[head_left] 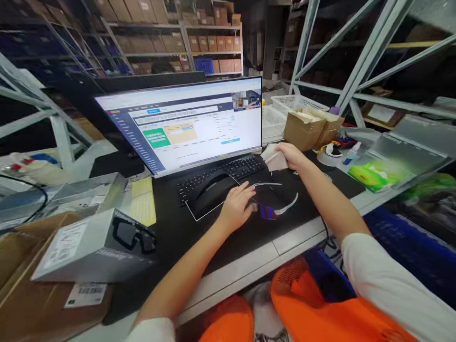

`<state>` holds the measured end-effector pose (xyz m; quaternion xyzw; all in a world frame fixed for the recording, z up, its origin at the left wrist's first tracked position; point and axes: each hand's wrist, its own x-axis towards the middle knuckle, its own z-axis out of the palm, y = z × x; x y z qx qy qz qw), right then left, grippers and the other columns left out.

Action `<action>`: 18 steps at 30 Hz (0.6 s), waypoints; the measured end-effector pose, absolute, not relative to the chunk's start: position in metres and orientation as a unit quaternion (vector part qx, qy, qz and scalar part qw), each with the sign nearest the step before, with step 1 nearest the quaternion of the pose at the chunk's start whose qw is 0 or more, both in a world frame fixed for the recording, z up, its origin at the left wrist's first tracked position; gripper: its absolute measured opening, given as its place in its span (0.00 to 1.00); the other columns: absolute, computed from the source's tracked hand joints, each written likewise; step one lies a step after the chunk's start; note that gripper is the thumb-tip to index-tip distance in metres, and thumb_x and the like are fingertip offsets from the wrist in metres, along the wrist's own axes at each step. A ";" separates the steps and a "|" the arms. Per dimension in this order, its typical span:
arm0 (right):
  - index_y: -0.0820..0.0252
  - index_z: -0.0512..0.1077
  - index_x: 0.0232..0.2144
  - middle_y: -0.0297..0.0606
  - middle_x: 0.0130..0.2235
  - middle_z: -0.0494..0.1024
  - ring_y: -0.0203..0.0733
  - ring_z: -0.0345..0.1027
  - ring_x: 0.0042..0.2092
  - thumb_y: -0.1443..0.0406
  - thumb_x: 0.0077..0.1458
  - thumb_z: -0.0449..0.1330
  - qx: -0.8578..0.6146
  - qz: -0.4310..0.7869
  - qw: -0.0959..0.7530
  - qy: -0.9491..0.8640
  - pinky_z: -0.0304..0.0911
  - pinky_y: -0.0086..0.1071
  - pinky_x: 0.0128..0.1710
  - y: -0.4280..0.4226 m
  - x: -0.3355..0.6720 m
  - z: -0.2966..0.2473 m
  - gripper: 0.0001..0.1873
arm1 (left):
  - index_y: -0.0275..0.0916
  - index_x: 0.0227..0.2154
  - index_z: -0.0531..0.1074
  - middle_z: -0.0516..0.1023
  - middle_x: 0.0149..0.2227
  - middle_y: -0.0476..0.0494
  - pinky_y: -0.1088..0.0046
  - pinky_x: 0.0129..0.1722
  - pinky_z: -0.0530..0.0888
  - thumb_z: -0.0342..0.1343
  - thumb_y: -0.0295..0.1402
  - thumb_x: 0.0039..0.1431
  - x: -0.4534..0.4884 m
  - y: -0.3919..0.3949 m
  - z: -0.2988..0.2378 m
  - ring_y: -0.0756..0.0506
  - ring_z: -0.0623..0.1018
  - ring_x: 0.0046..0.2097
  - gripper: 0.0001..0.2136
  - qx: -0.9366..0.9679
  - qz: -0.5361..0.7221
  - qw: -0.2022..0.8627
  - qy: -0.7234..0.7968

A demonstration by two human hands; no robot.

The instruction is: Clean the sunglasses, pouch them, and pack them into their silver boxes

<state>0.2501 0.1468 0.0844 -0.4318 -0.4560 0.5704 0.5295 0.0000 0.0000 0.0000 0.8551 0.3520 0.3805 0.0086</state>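
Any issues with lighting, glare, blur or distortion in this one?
In the head view, the shelved boxes sit in dimmer light than the desk; in the head view, the monitor glows brightly, its fine text unreadable; in the head view, the glasses show a purple-blue sheen; in the head view, wide-angle stretching and softness grow toward the edges.

Counts one left hand (237, 205) and one right hand (290, 156), one pair of glasses (267, 212), one pale cloth (276, 161). Adds one lit monitor (199, 128), one keyboard (245, 166), one silver box printed with eyewear (96, 254). Includes two white baskets (273, 121), two open cardboard boxes (302, 133), one small clear bottle (352, 154).
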 end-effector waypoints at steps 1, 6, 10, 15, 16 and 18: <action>0.58 0.65 0.26 0.28 0.22 0.69 0.37 0.62 0.26 0.65 0.33 0.67 -0.419 0.578 0.529 -0.459 0.60 0.31 0.28 0.145 0.244 0.088 0.16 | 0.36 0.53 0.74 0.78 0.58 0.34 0.44 0.63 0.70 0.55 0.26 0.62 -0.002 0.000 0.011 0.33 0.71 0.66 0.16 0.859 0.373 0.022 0.350; 0.57 0.67 0.32 0.32 0.30 0.75 0.40 0.68 0.32 0.59 0.34 0.70 -0.316 0.652 0.492 -0.483 0.67 0.35 0.34 0.123 0.214 0.108 0.21 | 0.42 0.56 0.74 0.67 0.68 0.36 0.50 0.68 0.67 0.58 0.32 0.62 -0.018 -0.001 0.058 0.36 0.68 0.68 0.18 0.852 0.349 0.144 0.363; 0.57 0.64 0.26 0.29 0.25 0.70 0.36 0.63 0.27 0.58 0.32 0.75 -0.249 0.672 0.462 -0.523 0.63 0.31 0.29 0.096 0.197 0.117 0.25 | 0.43 0.55 0.76 0.59 0.72 0.36 0.51 0.70 0.62 0.61 0.37 0.62 -0.036 0.000 0.074 0.35 0.62 0.72 0.18 0.812 0.394 0.232 0.363; 0.59 0.63 0.22 0.32 0.32 0.75 0.34 0.65 0.30 0.56 0.36 0.77 -0.216 0.634 0.427 -0.607 0.61 0.29 0.31 0.077 0.181 0.110 0.27 | 0.42 0.52 0.78 0.73 0.61 0.35 0.57 0.62 0.72 0.66 0.43 0.57 -0.044 0.002 0.075 0.35 0.76 0.61 0.21 0.760 0.428 0.367 0.324; 0.60 0.64 0.22 0.34 0.35 0.76 0.35 0.67 0.33 0.55 0.38 0.77 -0.200 0.622 0.425 -0.626 0.63 0.29 0.33 0.076 0.178 0.108 0.26 | 0.41 0.51 0.78 0.76 0.58 0.35 0.59 0.60 0.75 0.67 0.44 0.55 -0.043 0.002 0.074 0.36 0.78 0.58 0.22 0.746 0.426 0.401 0.318; 0.60 0.67 0.22 0.37 0.40 0.77 0.37 0.69 0.37 0.52 0.46 0.73 -0.171 0.599 0.414 -0.664 0.65 0.31 0.38 0.076 0.176 0.105 0.23 | 0.40 0.49 0.79 0.78 0.53 0.36 0.62 0.55 0.77 0.69 0.45 0.53 -0.043 0.001 0.075 0.38 0.80 0.54 0.23 0.724 0.424 0.446 0.313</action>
